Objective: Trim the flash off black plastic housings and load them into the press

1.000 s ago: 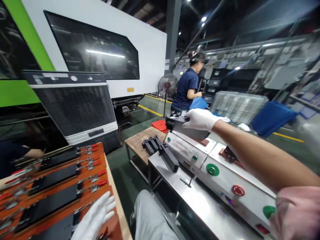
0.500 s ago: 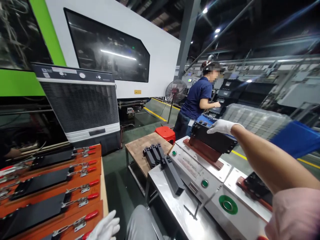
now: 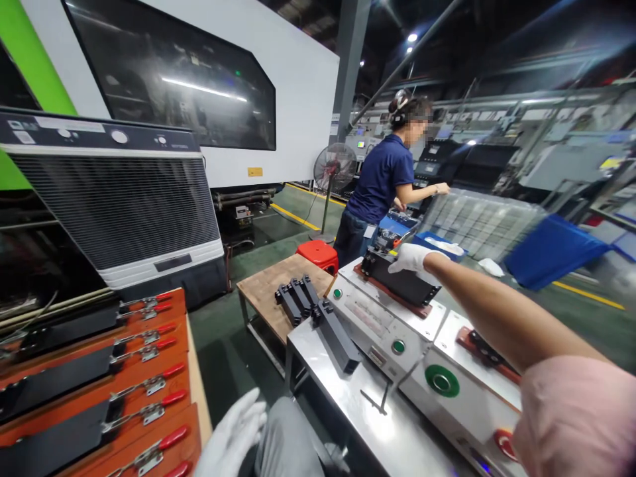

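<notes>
My gloved right hand [image 3: 410,257] reaches across the white machine and grips the upper edge of a black panel [image 3: 405,279]. This panel lies along a reddish-brown fixture [image 3: 424,310] on the machine top; part of it is hidden under my fingers. My gloved left hand [image 3: 236,434] is low by my knee, its fingers stretched out and holding nothing. To its left, several black panels [image 3: 59,381] rest on orange fixture boards [image 3: 185,318] with red-handled toggle clamps [image 3: 159,383]. A long dark grey part [image 3: 338,341] lies on the metal table [image 3: 342,397].
Several similar grey parts [image 3: 297,301] lie on a wooden-topped table [image 3: 258,281]. Behind it stand a red stool [image 3: 318,254] and a fan [image 3: 334,169]. A co-worker [image 3: 380,175] in dark blue stands beyond the machine, near clear wrapped trays [image 3: 477,218]. Green buttons [image 3: 442,382] line the machine's front.
The black panel under my right hand has gone from raised to lying low on the fixture. My left hand has shifted right, toward my knee. The co-worker's arm has stretched toward the wrapped trays.
</notes>
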`<action>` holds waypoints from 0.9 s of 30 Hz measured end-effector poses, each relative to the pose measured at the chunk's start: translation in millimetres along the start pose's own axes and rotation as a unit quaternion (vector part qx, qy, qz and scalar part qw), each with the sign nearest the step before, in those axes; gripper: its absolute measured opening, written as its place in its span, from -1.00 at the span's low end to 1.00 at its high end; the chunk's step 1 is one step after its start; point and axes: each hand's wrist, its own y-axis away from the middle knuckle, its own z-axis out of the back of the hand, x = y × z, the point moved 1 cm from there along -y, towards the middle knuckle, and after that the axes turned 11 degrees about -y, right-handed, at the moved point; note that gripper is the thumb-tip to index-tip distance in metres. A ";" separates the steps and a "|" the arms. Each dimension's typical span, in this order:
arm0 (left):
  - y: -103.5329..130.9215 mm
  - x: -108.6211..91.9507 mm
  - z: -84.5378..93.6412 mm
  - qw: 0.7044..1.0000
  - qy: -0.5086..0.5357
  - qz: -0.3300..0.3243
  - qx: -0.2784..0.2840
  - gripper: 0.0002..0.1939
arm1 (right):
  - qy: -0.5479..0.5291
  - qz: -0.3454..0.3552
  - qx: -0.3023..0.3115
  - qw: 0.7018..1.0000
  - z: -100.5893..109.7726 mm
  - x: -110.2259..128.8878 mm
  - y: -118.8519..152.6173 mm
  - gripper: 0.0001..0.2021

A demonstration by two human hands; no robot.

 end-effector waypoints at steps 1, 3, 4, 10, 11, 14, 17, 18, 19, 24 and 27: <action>-2.4 -5.2 -9.5 0.999 -0.008 -0.015 0.027 -0.25 | 0.000 -0.005 -0.005 1.000 1.3 3.3 2.0 -0.60; -5.7 -13.4 -29.8 0.995 -0.032 -0.045 0.081 -0.28 | -0.004 -0.013 -0.020 1.000 5.3 10.1 12.5 -0.57; -6.8 -16.3 -40.0 0.992 -0.044 -0.057 0.101 -0.30 | -0.008 -0.015 -0.032 0.999 5.8 13.1 21.9 -0.57; -38.3 -28.1 -91.4 0.957 -0.190 -0.192 0.111 -0.48 | -0.051 -0.001 -0.059 0.997 -54.3 16.4 125.3 -0.71; -50.6 -32.0 -99.6 0.938 -0.233 -0.239 0.092 -0.51 | -0.056 -0.014 -0.045 0.997 -71.8 13.9 142.3 -0.71; -93.5 -47.9 -128.6 0.856 -0.371 -0.357 0.046 -0.54 | -0.073 -0.052 -0.010 0.996 -118.3 6.3 175.4 -0.74; -134.2 -66.1 -161.1 0.794 -0.474 -0.380 0.027 -0.47 | -0.095 -0.061 -0.005 0.994 -144.9 3.0 180.8 -0.74; -145.3 -71.9 -170.9 0.785 -0.486 -0.382 0.028 -0.44 | -0.099 -0.067 -0.008 0.993 -149.2 2.4 178.9 -0.72; -155.0 -77.2 -179.6 0.781 -0.492 -0.384 0.030 -0.41 | -0.100 -0.076 -0.011 0.992 -151.8 2.0 176.4 -0.71; -182.8 -88.8 -201.4 0.763 -0.515 -0.389 0.030 -0.40 | -0.102 -0.102 -0.006 0.989 -155.8 -1.1 167.4 -0.70; -186.8 -87.0 -204.6 0.751 -0.530 -0.392 0.024 -0.46 | -0.103 -0.108 -0.002 0.989 -159.0 -2.0 165.9 -0.71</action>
